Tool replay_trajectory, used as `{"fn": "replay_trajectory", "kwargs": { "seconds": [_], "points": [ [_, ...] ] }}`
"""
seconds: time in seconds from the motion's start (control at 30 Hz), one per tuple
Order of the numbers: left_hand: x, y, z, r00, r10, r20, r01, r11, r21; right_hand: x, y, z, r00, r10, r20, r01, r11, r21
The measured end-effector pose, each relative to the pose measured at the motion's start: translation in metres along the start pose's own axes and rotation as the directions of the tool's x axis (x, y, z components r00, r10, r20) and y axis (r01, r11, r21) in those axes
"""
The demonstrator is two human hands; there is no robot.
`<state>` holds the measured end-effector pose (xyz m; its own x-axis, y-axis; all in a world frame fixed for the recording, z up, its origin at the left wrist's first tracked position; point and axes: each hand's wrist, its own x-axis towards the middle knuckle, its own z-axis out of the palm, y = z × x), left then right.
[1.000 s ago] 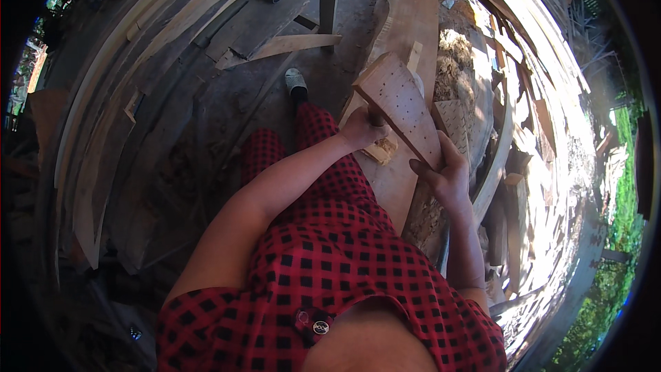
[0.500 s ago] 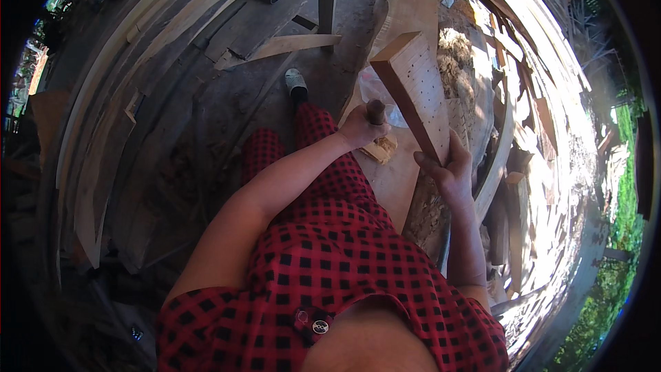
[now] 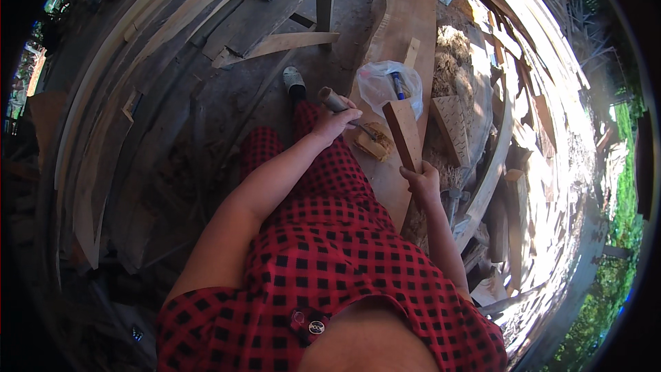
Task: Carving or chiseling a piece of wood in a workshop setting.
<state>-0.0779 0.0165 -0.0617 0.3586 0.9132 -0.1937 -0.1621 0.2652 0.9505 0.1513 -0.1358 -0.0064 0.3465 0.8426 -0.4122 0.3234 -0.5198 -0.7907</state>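
My left hand (image 3: 336, 122) is closed around the thick round handle (image 3: 332, 98) of a chisel-like tool. Its thin metal shaft slants down to a small carved wooden piece (image 3: 376, 145) with a rough yellowish hollow; I cannot tell whether the tip touches it. The piece lies on a long wide board (image 3: 406, 34). My right hand (image 3: 425, 182) grips the narrow lower end of a thick wooden block (image 3: 403, 134), held slightly apart to the right of the carved piece. Behind the block is a clear plastic bag (image 3: 375, 86) with a blue pen-like item (image 3: 397, 85) at it.
A wedge of wood (image 3: 451, 129) with a dotted face lies right of the block, on a rough log (image 3: 451, 76). A metal tool (image 3: 454, 196) sits near my right wrist. Long planks (image 3: 151, 34) curve along the left, and stacked timber (image 3: 537, 96) fills the right.
My right hand has lowered the wooden block, uncovering the plastic bag and dotted wedge. My left hand has shifted left and tilted the tool, so its shaft now shows.
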Motion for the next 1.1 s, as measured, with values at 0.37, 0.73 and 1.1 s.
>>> {"fn": "replay_trajectory", "kwargs": {
  "seconds": [0.37,0.73,1.1],
  "points": [
    [-0.014,0.004,0.017,0.989,-0.055,-0.138,0.04,0.993,-0.107,0.002,0.03,0.024,0.99,0.112,0.082,-0.108,0.993,-0.053],
    [0.002,0.021,0.047,0.914,0.153,0.375,-0.281,0.907,0.314,-0.038,-0.083,-0.027,0.955,-0.291,-0.052,0.295,0.927,0.231],
    [0.01,0.014,0.051,0.921,0.143,0.363,-0.292,0.87,0.396,-0.068,-0.132,-0.064,0.905,-0.425,0.011,0.423,0.9,-0.107]
  ]
}}
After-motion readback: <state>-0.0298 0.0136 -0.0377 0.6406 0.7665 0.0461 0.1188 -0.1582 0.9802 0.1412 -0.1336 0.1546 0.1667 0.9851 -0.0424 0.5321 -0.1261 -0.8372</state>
